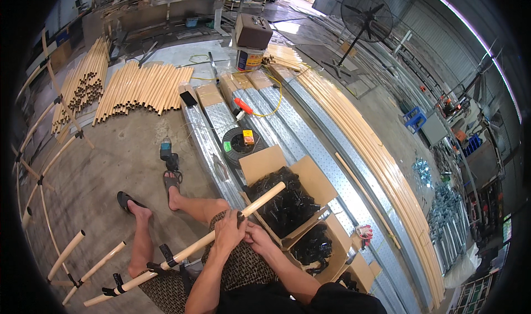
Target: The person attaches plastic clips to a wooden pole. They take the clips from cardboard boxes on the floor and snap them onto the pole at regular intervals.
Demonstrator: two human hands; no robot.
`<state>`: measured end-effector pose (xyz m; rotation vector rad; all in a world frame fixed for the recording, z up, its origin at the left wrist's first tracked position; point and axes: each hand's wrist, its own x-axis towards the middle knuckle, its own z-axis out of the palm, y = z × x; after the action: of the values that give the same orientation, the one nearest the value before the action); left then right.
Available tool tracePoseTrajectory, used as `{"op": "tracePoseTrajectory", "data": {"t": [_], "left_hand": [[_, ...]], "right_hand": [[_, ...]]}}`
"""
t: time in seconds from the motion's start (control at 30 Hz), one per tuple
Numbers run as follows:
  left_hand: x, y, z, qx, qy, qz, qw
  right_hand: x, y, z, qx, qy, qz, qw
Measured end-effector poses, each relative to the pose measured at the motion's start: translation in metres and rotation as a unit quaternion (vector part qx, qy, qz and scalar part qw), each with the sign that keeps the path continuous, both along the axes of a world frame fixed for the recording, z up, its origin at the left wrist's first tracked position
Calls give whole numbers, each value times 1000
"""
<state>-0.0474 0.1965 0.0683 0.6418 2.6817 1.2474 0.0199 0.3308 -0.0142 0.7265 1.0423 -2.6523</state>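
A long beige pipe (194, 247) slants across my lap, its far end rising over an open cardboard box. Black pipe fittings (166, 255) are clamped along its lower left part, with another black fitting (241, 219) around it just beyond my fingers. My left hand (228, 231) wraps the pipe beside that fitting. Close against it, my right hand (258, 238) has its fingers pinched together below the pipe; whatever they hold is hidden. The nearest box (325, 188) is filled with black plastic-looking fittings (279, 200).
More boxes of black parts (312, 247) stand at my right on long metal profiles (293, 126). A cable spool (239, 144) and a red-orange tool (243, 106) lie ahead. Pipe piles (138, 90) cover the floor far left. A cordless drill (167, 151) stands by my foot; joined pipe frames (41, 176) rise at left.
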Motion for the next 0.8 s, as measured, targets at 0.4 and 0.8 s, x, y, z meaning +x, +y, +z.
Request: {"op": "tracePoseTrajectory", "data": {"t": [0.4,0.8], "left_hand": [[-7,-4,-15,-2,-2,-3,1000],[-9,0,-14,22,23,29,999]], "right_hand": [[1,-11,30,362,61,11,930],[-8,-20,21,562,142,-61,813]]}}
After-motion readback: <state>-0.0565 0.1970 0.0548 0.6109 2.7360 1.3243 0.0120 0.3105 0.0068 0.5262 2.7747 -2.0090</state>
